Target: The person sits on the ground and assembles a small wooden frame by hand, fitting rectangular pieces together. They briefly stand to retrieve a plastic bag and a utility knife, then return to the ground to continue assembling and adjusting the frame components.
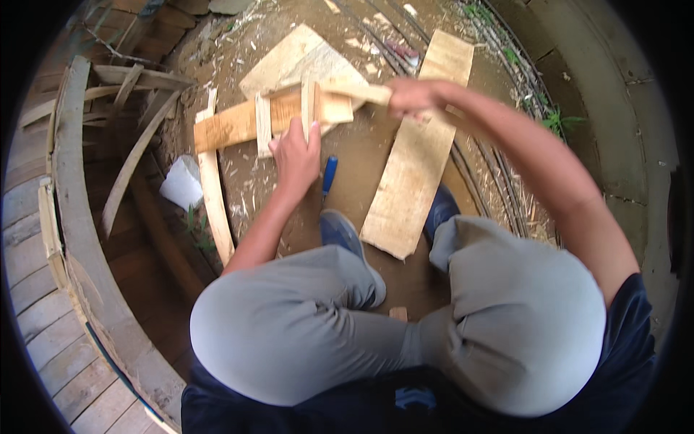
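My left hand (296, 155) is closed around the lower end of a short, pale wood strip (309, 101), which stands up from its fingers. Beneath that strip lies a longer orange-brown board (228, 129), with a second short wood piece (263, 124) across it. Blurred by motion, my right hand (416, 98) grips a pale wooden handle (361, 92) that points left toward the strip. I cannot make out what is at the handle's far end. On the ground near my left hand rests a blue-handled tool (330, 172), its thin end pointing toward my shoe.
A long plank (408, 181) slopes between my feet. Wide pale boards (303, 58) lie beyond my hands. Left are a thin wood strip (214, 195), a white lump (182, 181) and a curved wooden frame (94, 239). Thin rods (506, 184) run along the right, among shavings.
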Motion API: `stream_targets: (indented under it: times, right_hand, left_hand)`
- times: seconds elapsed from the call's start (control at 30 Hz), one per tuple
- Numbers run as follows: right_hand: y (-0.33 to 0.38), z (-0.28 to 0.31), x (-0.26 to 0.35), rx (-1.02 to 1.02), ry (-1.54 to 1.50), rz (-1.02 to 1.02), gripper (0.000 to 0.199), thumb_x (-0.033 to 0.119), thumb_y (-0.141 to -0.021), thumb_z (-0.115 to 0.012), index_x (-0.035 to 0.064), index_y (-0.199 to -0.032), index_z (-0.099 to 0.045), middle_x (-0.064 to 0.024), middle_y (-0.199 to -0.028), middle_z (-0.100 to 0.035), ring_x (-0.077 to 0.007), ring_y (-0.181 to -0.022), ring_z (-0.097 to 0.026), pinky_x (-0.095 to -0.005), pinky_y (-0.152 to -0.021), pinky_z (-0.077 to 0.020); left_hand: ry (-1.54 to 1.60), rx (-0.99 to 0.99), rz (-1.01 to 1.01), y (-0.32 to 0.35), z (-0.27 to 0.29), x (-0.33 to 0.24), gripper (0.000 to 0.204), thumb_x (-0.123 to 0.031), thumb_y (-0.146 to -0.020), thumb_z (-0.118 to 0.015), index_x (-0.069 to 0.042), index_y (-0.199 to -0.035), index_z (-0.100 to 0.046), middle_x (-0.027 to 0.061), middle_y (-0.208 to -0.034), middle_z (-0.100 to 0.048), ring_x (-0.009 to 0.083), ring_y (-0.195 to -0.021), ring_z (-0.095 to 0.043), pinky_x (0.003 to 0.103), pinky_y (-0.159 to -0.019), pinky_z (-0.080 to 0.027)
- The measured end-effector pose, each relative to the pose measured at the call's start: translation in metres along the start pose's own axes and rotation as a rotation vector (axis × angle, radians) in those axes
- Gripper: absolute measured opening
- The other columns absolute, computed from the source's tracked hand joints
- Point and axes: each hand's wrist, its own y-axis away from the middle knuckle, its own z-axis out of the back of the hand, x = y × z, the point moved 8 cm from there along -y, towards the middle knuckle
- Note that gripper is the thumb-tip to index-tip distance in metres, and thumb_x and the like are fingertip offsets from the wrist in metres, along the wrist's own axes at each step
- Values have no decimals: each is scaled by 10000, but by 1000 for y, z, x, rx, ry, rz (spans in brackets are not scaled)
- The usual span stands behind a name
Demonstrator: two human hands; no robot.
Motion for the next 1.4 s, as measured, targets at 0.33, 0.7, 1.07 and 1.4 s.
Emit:
stream_targets:
  times: [0.33, 0.7, 1.07, 1.4]
  right_hand:
    - [39, 45, 58, -632, 284, 188, 373, 83, -786, -621, -24, -1141, -584, -255, -973, -704, -381, -948, -697, -451, -837, -540]
    - [62, 98, 31, -566, 471, 70, 418, 14, -797, -555, 56, -1211, -599, -207, -1024, -707, -357, -970, -690, -447, -836, -545]
    - [70, 92, 7, -409, 712, 257, 343, -5, -732, -613, 86, -1062, -592, -172, -855, -695, -352, -828, -687, -467, -739, -530]
    - [64, 25, -21, -315, 901, 220, 365, 63, -748, -631, 130, -1101, -563, -167, -782, -686, -386, -792, -688, -504, -703, -530]
  left_hand:
    - [356, -156, 40, -31, 61, 16, 338, -290, -973, -590, 12, -837, -527, 195, -597, -474, 257, -558, -460, 409, -609, -400]
    - [58, 11, -331, -7, 74, -2, 224, -244, -924, -655, -27, -978, -633, 139, -866, -645, 291, -919, -609, 452, -961, -387]
    - [-59, 258, -507, 32, 33, 4, 142, -111, -902, -660, -46, -1024, -626, 86, -1011, -654, 250, -1311, -525, 555, -1175, -164]
    - [80, 295, -464, 32, 21, 20, 153, -62, -888, -648, -24, -1035, -627, 135, -1041, -638, 328, -1326, -499, 581, -1211, -199]
